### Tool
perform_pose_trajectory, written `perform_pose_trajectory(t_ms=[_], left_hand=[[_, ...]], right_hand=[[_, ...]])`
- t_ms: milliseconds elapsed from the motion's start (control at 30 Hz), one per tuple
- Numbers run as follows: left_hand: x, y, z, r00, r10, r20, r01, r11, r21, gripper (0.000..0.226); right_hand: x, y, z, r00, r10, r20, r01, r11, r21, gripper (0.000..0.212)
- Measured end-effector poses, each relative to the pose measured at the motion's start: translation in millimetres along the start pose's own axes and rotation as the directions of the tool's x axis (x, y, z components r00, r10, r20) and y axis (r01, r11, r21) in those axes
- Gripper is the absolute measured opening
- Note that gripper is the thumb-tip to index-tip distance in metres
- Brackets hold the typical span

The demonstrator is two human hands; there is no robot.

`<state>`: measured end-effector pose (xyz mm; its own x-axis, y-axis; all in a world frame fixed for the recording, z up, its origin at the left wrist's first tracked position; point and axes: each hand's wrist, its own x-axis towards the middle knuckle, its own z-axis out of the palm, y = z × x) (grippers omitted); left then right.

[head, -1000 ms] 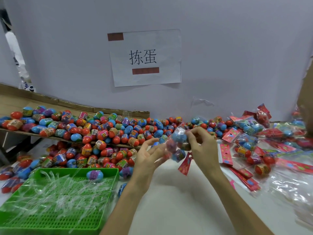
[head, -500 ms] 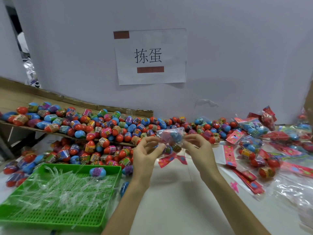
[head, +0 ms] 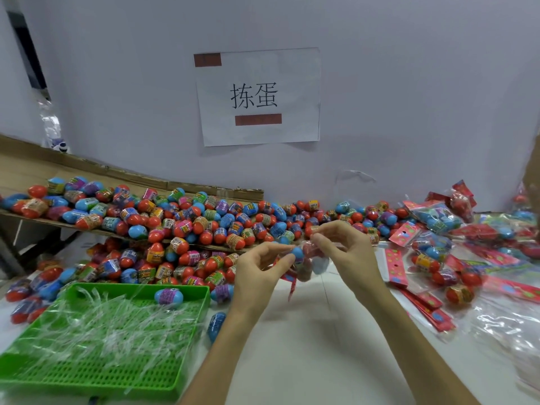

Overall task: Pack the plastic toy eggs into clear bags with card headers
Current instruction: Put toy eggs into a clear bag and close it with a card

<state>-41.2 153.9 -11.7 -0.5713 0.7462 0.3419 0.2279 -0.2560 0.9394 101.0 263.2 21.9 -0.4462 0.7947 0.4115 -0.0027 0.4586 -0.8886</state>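
Observation:
A clear bag of toy eggs [head: 308, 258] with a red card header hanging below it is held in the air between both hands, above the white table. My left hand [head: 260, 273] pinches the bag's left side with thumb and fingers. My right hand [head: 347, 255] pinches its upper right edge. A blue egg and reddish ones show inside the bag. A big heap of loose red, blue and purple toy eggs [head: 187, 229] lies behind and to the left.
A green mesh tray [head: 96, 372] with clear plastic strips and one blue egg stands at the front left. Packed bags [head: 438, 220] and red card headers [head: 396, 267] lie to the right. A cardboard sheet [head: 26, 171] holds eggs at the back left. Bare white table [head: 306, 346] lies in front.
The bag has come down a little and turned between my hands; the red header swung from beside the bag to under it. Both hands stay on the bag.

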Motion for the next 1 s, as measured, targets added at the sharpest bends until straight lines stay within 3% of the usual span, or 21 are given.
perform_pose_trajectory(t_ms=[167, 500, 867, 1000], left_hand=[[-0.5, -0.8, -0.3, 0.997, 0.009, -0.077, -0.010, 1.000, -0.012, 0.020], [-4.4, 2.4, 7.6, 0.993, 0.021, -0.120, -0.025, 0.999, -0.033, 0.003], [-5.8, 3.3, 9.6, 0.995, -0.051, -0.090, 0.040, 0.992, -0.117, 0.019], [-4.9, 6.0, 7.2, 0.992, -0.092, -0.092, 0.074, 0.981, -0.180, 0.013]], right_hand=[[-2.5, -0.4, 4.1, 0.996, -0.017, 0.092, 0.011, 0.998, 0.069, 0.006], [-6.2, 0.1, 19.5, 0.999, -0.048, -0.002, 0.048, 0.998, -0.041, 0.012], [-9.5, 7.6, 21.4, 0.956, -0.291, -0.030, 0.275, 0.929, -0.249, 0.029], [-10.3, 9.8, 20.9, 0.945, -0.326, -0.002, 0.315, 0.914, -0.254, 0.027]])
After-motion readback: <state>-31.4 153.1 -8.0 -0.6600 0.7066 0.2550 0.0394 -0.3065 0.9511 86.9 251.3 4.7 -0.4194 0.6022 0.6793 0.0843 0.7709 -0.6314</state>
